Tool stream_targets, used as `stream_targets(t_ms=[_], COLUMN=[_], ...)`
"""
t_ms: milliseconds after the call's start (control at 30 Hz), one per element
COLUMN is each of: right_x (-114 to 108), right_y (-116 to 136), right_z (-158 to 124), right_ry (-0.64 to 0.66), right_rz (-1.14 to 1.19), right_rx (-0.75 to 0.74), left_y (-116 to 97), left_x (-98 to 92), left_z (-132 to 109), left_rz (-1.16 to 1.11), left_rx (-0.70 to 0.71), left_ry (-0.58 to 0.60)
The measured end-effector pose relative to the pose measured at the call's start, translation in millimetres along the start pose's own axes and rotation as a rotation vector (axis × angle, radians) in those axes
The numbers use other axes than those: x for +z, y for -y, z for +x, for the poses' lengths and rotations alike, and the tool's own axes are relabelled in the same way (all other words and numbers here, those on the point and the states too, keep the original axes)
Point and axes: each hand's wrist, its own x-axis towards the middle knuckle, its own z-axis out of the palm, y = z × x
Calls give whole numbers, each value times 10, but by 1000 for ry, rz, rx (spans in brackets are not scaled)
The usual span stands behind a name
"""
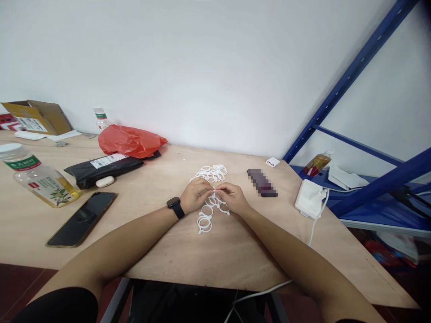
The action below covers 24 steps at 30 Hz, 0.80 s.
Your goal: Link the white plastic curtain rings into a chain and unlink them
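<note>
My left hand (198,194) and my right hand (232,196) meet fingertip to fingertip over the middle of the wooden table. Both are closed in a pinch on a small white plastic part, a piece of a white ring by its look, mostly covered by the fingers. Behind the hands lies a pile of white plastic rings (215,172), each with a small tab. More white rings (204,223) trail on the tabletop in front of and beneath the hands. A dark watch sits on my left wrist.
Left of the hands are a phone (82,220), an oil-coloured drink bottle (42,179), a black package (104,168) and a red plastic bag (129,141). To the right lie a pixelated dark object (261,182), a white charger (272,162) and a power strip (309,198) with a cable. Blue shelving (353,157) stands beyond.
</note>
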Motion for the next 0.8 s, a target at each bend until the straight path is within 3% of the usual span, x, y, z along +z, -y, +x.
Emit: stream_targets(t_ms=[167,333,467,533,700,800], right_x=[59,-35,-121,-121,-69,-61], right_y=[-1,-64,-138,-159,-166,-152], right_z=[-17,14,64,79,74,63], right_ry=[-7,-104,-5,68,188,185], right_rz=[11,-346,-596,-654,-630,-579], right_rx=[62,-68,-154,-166,-198,-230], left_y=[21,30,63,91,134,156], left_x=[21,31,30,31,40,48], left_z=[-5,-14,-4,-1,-16,-32], left_rz=[64,290,431,446,426,394], left_rx=[-90,-333,-616,-691,-669,-628], left_ry=[7,-5,36,87,190,205])
